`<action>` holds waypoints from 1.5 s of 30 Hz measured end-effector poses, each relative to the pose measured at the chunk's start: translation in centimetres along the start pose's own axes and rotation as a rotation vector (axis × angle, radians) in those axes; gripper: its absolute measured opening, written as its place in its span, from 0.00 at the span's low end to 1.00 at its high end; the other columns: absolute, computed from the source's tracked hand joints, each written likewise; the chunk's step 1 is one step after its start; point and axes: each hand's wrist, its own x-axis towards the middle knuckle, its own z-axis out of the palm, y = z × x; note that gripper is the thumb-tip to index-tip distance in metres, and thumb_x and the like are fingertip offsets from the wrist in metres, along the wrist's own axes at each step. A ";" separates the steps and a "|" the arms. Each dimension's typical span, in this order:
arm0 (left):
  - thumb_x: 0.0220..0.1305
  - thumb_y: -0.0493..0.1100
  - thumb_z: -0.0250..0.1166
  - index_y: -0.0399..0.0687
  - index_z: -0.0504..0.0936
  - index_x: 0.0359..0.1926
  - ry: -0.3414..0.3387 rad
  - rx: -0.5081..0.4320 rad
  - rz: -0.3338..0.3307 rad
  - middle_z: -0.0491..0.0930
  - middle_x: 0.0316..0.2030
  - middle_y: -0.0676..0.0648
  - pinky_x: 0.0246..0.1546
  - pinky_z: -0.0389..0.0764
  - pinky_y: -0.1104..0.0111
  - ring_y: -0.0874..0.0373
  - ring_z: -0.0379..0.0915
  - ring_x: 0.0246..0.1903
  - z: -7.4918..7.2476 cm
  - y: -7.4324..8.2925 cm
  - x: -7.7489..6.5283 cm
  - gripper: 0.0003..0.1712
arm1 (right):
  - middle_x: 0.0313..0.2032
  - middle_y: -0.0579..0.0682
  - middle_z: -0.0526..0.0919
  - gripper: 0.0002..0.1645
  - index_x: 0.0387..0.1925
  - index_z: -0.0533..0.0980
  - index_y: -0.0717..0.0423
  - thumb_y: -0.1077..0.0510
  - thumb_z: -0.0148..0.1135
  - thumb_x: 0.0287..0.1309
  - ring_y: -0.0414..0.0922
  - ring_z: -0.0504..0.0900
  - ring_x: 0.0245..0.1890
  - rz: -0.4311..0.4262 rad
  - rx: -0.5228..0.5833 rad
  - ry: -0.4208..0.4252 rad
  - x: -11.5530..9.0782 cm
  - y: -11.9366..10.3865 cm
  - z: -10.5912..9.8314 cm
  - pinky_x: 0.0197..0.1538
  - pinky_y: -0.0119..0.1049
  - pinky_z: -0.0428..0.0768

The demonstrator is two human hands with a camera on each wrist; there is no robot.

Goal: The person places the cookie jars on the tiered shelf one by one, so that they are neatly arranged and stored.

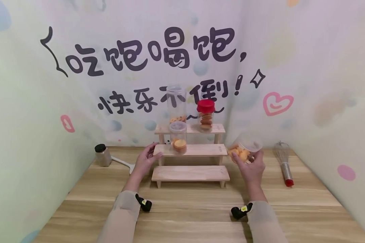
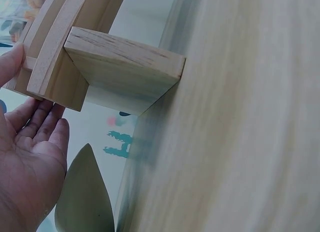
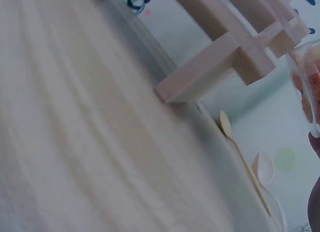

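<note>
A three-tier wooden shelf (image 1: 191,172) stands on the table, seen from below in both wrist views. At the left end of its middle tier, my left hand (image 1: 145,159) holds the board, thumb (image 2: 11,65) at one face and fingers (image 2: 47,123) under the other. My right hand (image 1: 253,168) grips a clear jar (image 1: 251,143) of cookies, tilted beside the middle tier's right end. On the middle tier stands a small lidded jar (image 1: 178,135) with round tarts. The top tier bears a tall clear jar (image 1: 176,104) and a red-lidded jar (image 1: 206,116) of stacked cookies.
A black-capped shaker jar (image 1: 103,155) and a white-handled utensil (image 1: 121,162) lie left of the shelf. A whisk (image 1: 284,165) lies at the right. In the right wrist view a wooden spoon (image 3: 245,159) and a white spoon (image 3: 263,168) appear along the back wall.
</note>
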 end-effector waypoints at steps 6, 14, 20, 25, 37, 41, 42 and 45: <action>0.66 0.46 0.70 0.42 0.66 0.72 0.002 -0.032 0.017 0.64 0.71 0.38 0.73 0.60 0.59 0.47 0.58 0.71 -0.1 0.1 -0.1 0.38 | 0.48 0.50 0.84 0.49 0.66 0.69 0.46 0.53 0.84 0.42 0.40 0.81 0.44 0.013 0.046 -0.020 1.0 -1.2 0.0 0.43 0.20 0.80; 0.66 0.48 0.70 0.42 0.66 0.72 0.005 -0.014 0.008 0.64 0.71 0.39 0.74 0.60 0.59 0.47 0.59 0.71 -0.3 0.0 -0.3 0.39 | 0.53 0.54 0.80 0.50 0.68 0.67 0.55 0.62 0.82 0.43 0.40 0.80 0.47 0.079 0.162 -0.103 1.4 -4.6 0.5 0.45 0.23 0.82; 0.67 0.45 0.69 0.41 0.65 0.73 -0.010 -0.025 0.001 0.64 0.71 0.37 0.74 0.60 0.59 0.46 0.58 0.71 -0.3 0.2 -0.3 0.38 | 0.52 0.56 0.80 0.47 0.68 0.65 0.59 0.62 0.80 0.48 0.45 0.81 0.49 0.152 0.240 -0.206 1.2 -8.5 0.8 0.46 0.27 0.84; 0.69 0.40 0.67 0.35 0.62 0.73 -0.040 -0.024 -0.024 0.62 0.71 0.33 0.74 0.59 0.58 0.43 0.57 0.72 -0.2 2.0 -0.9 0.38 | 0.58 0.55 0.77 0.48 0.70 0.63 0.51 0.58 0.79 0.50 0.47 0.79 0.55 0.214 0.249 -0.290 0.9 -8.1 1.7 0.51 0.31 0.83; 0.69 0.39 0.66 0.32 0.62 0.73 -0.054 -0.020 -0.012 0.62 0.71 0.32 0.73 0.60 0.58 0.42 0.58 0.71 -0.2 3.5 -1.6 0.37 | 0.59 0.58 0.77 0.52 0.70 0.61 0.52 0.53 0.81 0.48 0.50 0.78 0.58 0.252 0.292 -0.339 0.0 -7.9 3.6 0.56 0.38 0.82; 0.68 0.39 0.67 0.32 0.63 0.72 -0.050 -0.031 -0.008 0.63 0.70 0.32 0.73 0.60 0.57 0.42 0.58 0.71 -0.1 3.7 -1.6 0.37 | 0.60 0.52 0.76 0.54 0.71 0.60 0.48 0.49 0.82 0.47 0.48 0.76 0.60 0.242 0.260 -0.376 -0.1 -8.0 3.9 0.60 0.48 0.80; 0.68 0.38 0.67 0.32 0.63 0.72 -0.050 -0.036 -0.007 0.63 0.70 0.32 0.73 0.60 0.57 0.42 0.58 0.71 -0.1 3.7 -1.6 0.37 | 0.61 0.52 0.76 0.55 0.71 0.59 0.47 0.48 0.82 0.47 0.48 0.76 0.60 0.238 0.253 -0.386 -0.1 -8.0 3.9 0.61 0.50 0.79; 0.68 0.38 0.67 0.32 0.63 0.72 -0.053 -0.051 -0.004 0.62 0.70 0.32 0.74 0.60 0.56 0.42 0.58 0.71 -0.1 3.8 -1.7 0.37 | 0.61 0.51 0.76 0.54 0.70 0.59 0.48 0.47 0.81 0.48 0.49 0.75 0.61 0.220 0.223 -0.415 -0.3 -8.0 4.0 0.62 0.53 0.78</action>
